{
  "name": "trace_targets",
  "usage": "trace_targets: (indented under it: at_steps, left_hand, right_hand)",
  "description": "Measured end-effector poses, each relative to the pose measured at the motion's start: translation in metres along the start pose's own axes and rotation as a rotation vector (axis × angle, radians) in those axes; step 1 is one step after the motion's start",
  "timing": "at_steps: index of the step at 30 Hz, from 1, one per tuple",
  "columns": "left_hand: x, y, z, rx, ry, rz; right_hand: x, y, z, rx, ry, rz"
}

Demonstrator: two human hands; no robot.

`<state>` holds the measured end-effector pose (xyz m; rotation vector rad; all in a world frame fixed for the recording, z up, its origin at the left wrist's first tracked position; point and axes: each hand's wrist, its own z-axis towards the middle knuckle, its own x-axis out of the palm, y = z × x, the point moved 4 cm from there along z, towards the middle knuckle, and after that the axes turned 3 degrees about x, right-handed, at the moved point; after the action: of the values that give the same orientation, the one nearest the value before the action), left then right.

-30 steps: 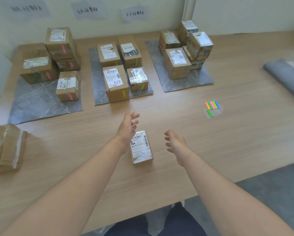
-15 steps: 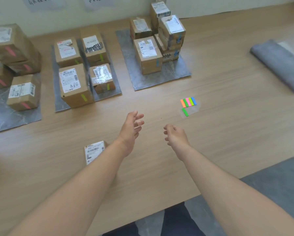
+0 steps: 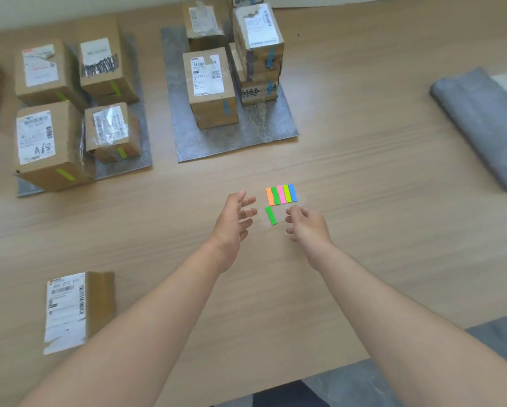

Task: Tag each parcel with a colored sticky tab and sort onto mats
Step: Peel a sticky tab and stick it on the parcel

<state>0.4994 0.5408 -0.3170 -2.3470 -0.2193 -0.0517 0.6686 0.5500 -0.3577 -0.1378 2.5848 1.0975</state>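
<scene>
Wooden table (image 3: 363,177) fills the head view, with both bare forearms reaching forward over it. The left hand (image 3: 234,221) hangs with its fingers spread apart and holds nothing; its fingertips are just left of a loose green tab (image 3: 271,215). The right hand (image 3: 308,224) sits just right of that tab with its fingers loosely curled, and nothing shows between them. Whether its fingertips touch the clear sheet (image 3: 281,218) under the tab cannot be told.

Just beyond the hands lie the tabs (image 3: 281,194), a row of orange, green, pink, lime and blue strips side by side.

The untagged parcel (image 3: 79,309) lies flat at the near left of the table, label up, well apart from both hands and off any mat.

Farther back, the middle mat (image 3: 140,160) carries four green-tagged boxes (image 3: 38,142), standing close together in two rows. The right mat (image 3: 231,142) carries blue-tagged boxes (image 3: 211,86), some of them stacked at its far right corner. A grey roll (image 3: 478,124) lies at the right edge of the table, well apart from the mats.
</scene>
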Motion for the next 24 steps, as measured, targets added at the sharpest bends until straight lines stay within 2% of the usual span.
trace_targets:
  at_steps: [4, 9, 12, 16, 24]
  left_hand:
    - [0.022, -0.001, 0.014, -0.01, -0.006, 0.005]
    - [0.032, -0.003, 0.032, -0.005, -0.017, -0.019]
    - [0.032, 0.0, 0.037, 0.019, -0.034, -0.014]
    - [0.026, 0.004, 0.039, 0.031, -0.077, -0.013]
    - [0.026, -0.004, 0.048, 0.072, -0.071, -0.025]
  right_hand:
    - [-0.011, 0.003, 0.027, -0.112, 0.003, -0.113]
    - [-0.004, 0.022, 0.065, -0.449, 0.02, -0.431]
    - [0.006, 0.037, 0.091, -0.623, 0.108, -0.646]
    - [0.008, 0.049, 0.116, -0.653, 0.191, -0.84]
    - [0.011, 0.058, 0.135, -0.63, 0.22, -0.835]
